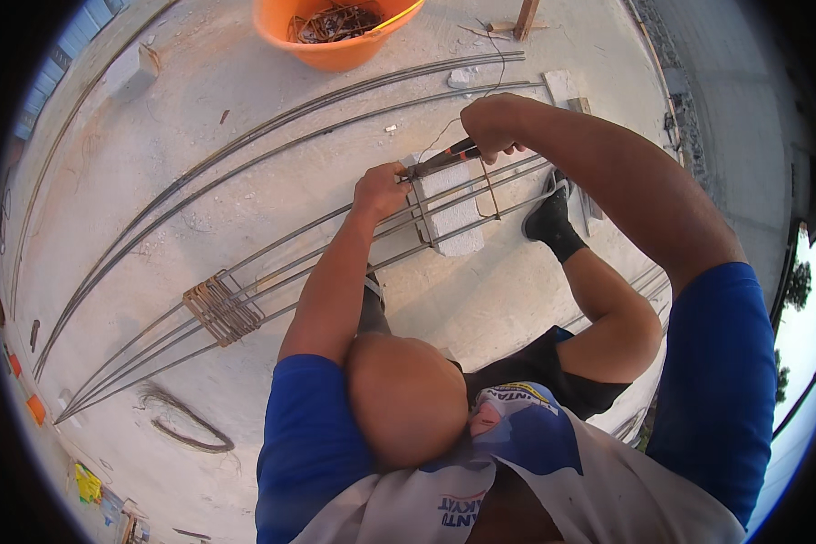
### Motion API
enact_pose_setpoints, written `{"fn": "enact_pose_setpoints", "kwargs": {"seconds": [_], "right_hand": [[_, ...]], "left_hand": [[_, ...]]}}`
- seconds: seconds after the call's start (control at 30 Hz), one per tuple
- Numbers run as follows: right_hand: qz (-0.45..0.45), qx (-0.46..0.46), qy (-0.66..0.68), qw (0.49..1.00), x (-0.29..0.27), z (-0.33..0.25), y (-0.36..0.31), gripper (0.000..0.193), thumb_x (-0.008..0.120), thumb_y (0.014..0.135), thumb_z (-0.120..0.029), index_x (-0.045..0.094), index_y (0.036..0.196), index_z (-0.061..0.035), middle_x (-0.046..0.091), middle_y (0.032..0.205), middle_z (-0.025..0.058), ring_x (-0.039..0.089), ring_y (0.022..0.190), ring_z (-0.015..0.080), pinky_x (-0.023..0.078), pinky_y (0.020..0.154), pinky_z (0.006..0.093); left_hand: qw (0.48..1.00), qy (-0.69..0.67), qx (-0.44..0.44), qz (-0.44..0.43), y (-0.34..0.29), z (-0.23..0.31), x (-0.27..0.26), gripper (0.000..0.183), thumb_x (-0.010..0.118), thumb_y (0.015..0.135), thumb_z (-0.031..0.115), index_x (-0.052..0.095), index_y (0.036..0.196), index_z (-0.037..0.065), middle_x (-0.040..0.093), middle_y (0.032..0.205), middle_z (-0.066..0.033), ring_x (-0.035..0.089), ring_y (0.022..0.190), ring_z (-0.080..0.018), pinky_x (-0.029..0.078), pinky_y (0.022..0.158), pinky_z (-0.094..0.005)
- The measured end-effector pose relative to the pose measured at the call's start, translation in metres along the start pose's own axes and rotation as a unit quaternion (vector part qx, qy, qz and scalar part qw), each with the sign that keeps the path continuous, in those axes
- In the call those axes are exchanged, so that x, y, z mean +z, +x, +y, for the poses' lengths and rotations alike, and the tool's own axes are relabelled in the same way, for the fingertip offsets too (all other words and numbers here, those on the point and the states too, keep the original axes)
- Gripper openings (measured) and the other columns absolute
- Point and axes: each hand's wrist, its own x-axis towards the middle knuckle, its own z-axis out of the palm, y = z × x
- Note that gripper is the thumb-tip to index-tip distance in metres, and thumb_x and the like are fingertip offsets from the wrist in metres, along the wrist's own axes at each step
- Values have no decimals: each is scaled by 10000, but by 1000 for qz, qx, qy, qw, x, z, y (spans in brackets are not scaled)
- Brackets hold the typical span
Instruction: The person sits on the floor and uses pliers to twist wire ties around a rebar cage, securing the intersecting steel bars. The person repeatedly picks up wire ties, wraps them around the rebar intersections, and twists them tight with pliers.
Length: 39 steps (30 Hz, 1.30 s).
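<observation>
My right hand (492, 127) is closed round the dark handles of a pair of pincers (442, 161) with orange-red marks. The jaws meet the upper corner of a bent steel stirrup (421, 216), where it crosses a long reinforcing bar. At that same corner, my left hand (381, 192) is closed on the stirrup, its fingertips beside the jaws. Several long reinforcing bars (322, 257) run through the stirrup over a pale block (453, 216). Another stirrup (491, 189) stands further right. Thin wire loops near the pincers; its end at the jaws is too small to make out.
A bundle of stirrups (224, 310) sits on the bars at left. Loose bars (272, 127) curve across the far floor. An orange tub (335, 56) holds rusty wire pieces. A wire coil (190, 431) lies lower left. My shod foot (548, 213) is beside the bars at right.
</observation>
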Motion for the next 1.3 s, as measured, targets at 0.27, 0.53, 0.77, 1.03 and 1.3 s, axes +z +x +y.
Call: {"fn": "enact_pose_setpoints", "kwargs": {"seconds": [0.27, 0.53, 0.77, 1.03, 1.3], "right_hand": [[135, 11, -134, 982, -24, -32, 10, 240, 816, 697, -72, 767, 930, -48, 734, 874, 130, 721, 850, 282, 569, 672, 430], [82, -4, -193, 978, -17, -16, 7, 206, 801, 681, -52, 761, 883, -59, 737, 901, 131, 721, 885, 290, 575, 720, 408], [133, 18, -174, 975, -7, -14, 9, 89, 732, 794, -119, 754, 869, -75, 746, 893, 101, 729, 866, 275, 579, 736, 382], [139, -7, -153, 978, -12, -20, 13, 119, 700, 841, -157, 753, 921, -86, 749, 936, 98, 727, 908, 265, 574, 797, 363], [193, -9, -191, 962, -2, -3, 8, 202, 786, 704, -92, 756, 904, -87, 740, 916, 100, 726, 893, 276, 577, 773, 359]], "left_hand": [[1000, 16, 19, -2, 0, -2, 1, 358, 684, 845, 293, 690, 1151, 107, 703, 1093, -177, 650, 1069, -350, 492, 947, -436], [996, 68, 18, -54, 5, -8, -1, 372, 587, 932, 334, 651, 1163, 48, 698, 1066, -206, 651, 1046, -378, 504, 914, -455], [990, 125, 47, -44, -5, -3, 4, 301, 522, 982, 334, 661, 1021, 71, 706, 958, -190, 668, 938, -383, 509, 835, -483], [991, 120, 40, -35, -9, 2, 0, 292, 520, 984, 332, 659, 1003, 75, 703, 920, -189, 667, 913, -393, 510, 805, -495], [990, 131, 34, -45, -7, 7, -8, 307, 545, 953, 333, 663, 1056, 70, 712, 986, -188, 673, 947, -380, 517, 843, -467]]}}
